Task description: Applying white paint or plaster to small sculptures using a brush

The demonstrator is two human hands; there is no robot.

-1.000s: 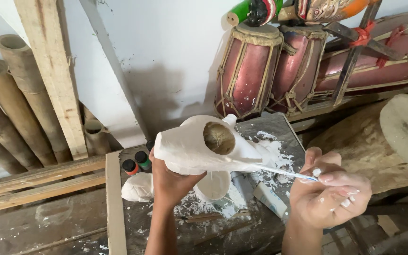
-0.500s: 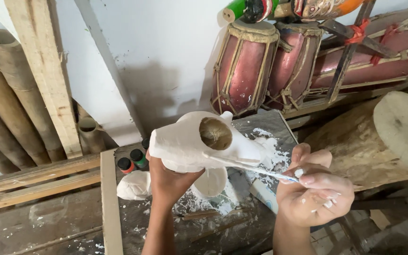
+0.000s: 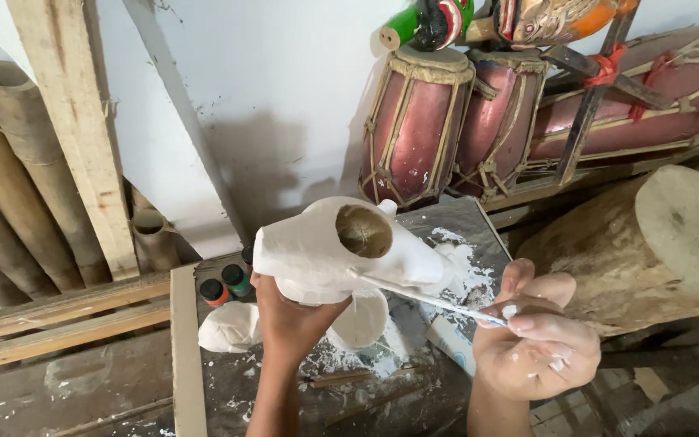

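Gripping white carving [image 3: 325,255] underneath, left hand [image 3: 289,320]; brush [image 3: 426,298] touching.

Craft workshop: paint-spattered bench [image 3: 228,405], bamboo poles [image 3: 10,186], timber planks [image 3: 74,129], red drums [image 3: 414,129], log [image 3: 641,251], paint bottles [image 3: 224,287] against bare wall.

left hand [image 3: 289,320] raised, palm up, fingers curled upward in a grip, forearm rising from below; right hand [image 3: 537,344] lower, knuckles up, thumb and fingertips [image 3: 519,322] pinched together, white smears on the fingers
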